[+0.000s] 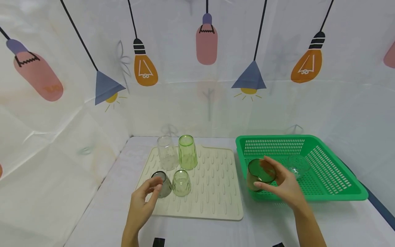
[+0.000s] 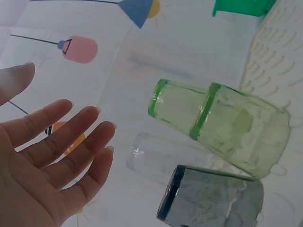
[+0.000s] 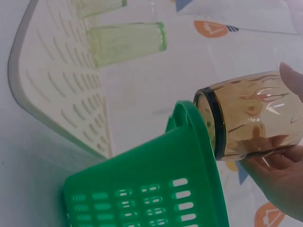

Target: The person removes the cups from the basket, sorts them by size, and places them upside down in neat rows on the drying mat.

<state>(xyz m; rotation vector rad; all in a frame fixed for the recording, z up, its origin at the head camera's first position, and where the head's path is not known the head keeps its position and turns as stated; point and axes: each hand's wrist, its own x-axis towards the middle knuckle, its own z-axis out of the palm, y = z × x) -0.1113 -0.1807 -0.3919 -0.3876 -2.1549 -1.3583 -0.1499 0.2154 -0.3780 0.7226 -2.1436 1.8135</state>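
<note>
My right hand point(image 1: 285, 185) grips an amber glass point(image 3: 255, 106) by its sides, over the left end of the green basket point(image 1: 308, 198). The left hand point(image 2: 57, 165) is held with spread, slightly bent fingers and nothing in it, close to a short grey glass point(image 1: 165, 188); the left wrist view shows a gap between them. Beside the grey glass stands a short green glass point(image 1: 181, 185). Behind these, a tall clear glass point(image 1: 167, 154) and a tall green glass point(image 1: 187, 152) stand on a cream drying mat point(image 1: 216, 192).
Inside the basket, towards its back right, lies a clear glass item point(image 1: 297, 166), hard to make out. The basket's raised rim stands right of the mat. A white sheet printed with lamps point(image 1: 206, 99) hangs behind the white table point(image 1: 197, 233).
</note>
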